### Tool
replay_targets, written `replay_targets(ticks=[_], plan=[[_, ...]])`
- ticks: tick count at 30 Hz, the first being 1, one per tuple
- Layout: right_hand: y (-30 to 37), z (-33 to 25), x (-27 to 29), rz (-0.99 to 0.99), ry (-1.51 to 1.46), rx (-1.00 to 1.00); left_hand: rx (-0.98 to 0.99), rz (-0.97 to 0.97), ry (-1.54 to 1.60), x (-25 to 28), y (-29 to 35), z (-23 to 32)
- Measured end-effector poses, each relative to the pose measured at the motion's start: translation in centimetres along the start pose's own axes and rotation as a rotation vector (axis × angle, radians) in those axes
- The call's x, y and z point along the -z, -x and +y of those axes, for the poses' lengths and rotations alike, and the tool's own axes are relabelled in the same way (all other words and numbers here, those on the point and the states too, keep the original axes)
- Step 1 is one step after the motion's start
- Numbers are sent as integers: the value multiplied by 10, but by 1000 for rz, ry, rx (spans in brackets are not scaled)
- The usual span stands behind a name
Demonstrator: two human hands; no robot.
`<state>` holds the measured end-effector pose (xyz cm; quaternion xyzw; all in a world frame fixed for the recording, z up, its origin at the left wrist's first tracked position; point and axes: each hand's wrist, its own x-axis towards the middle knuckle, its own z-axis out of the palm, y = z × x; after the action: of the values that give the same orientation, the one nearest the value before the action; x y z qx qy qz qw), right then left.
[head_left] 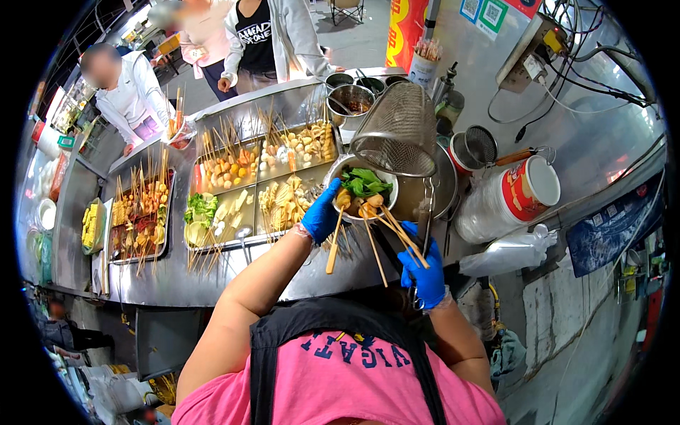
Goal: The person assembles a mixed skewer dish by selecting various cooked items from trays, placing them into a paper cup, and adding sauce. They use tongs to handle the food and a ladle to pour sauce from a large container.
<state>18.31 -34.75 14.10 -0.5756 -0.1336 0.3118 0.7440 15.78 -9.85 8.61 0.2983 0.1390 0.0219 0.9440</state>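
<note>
Blue-gloved right hand [425, 273] closes its grip on the wooden skewer sticks [397, 234]. Blue-gloved left hand [322, 212] grips the round steel bowl of greens [365, 185], beside the steel table's [234, 276] right edge.

Steel skewer trays [212, 212], red-and-white tub [528, 188], wire strainer [482, 145], two customers [269, 35]

Steel counter [212, 283] with skewer trays [142, 212], metal bowl [386, 205], paper cups [528, 188].
</note>
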Motion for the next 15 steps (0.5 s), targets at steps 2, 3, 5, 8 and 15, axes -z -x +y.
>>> replay_targets(ticks=[2, 3, 5, 8, 15], plan=[[7, -15, 1, -6, -96, -67, 29, -47, 68, 3, 6, -1], [6, -22, 2, -48, -106, -72, 31, -56, 76, 4, 7, 0], [10, -29, 9, -77, -249, -124, 35, -65, 94, 5, 15, 0], [5, -31, 24, -128, -433, -246, 23, -63, 32, 10, 25, 2], [-79, 30, 67, -60, -1023, -671, -94, 2, 110, 27, 74, 16]])
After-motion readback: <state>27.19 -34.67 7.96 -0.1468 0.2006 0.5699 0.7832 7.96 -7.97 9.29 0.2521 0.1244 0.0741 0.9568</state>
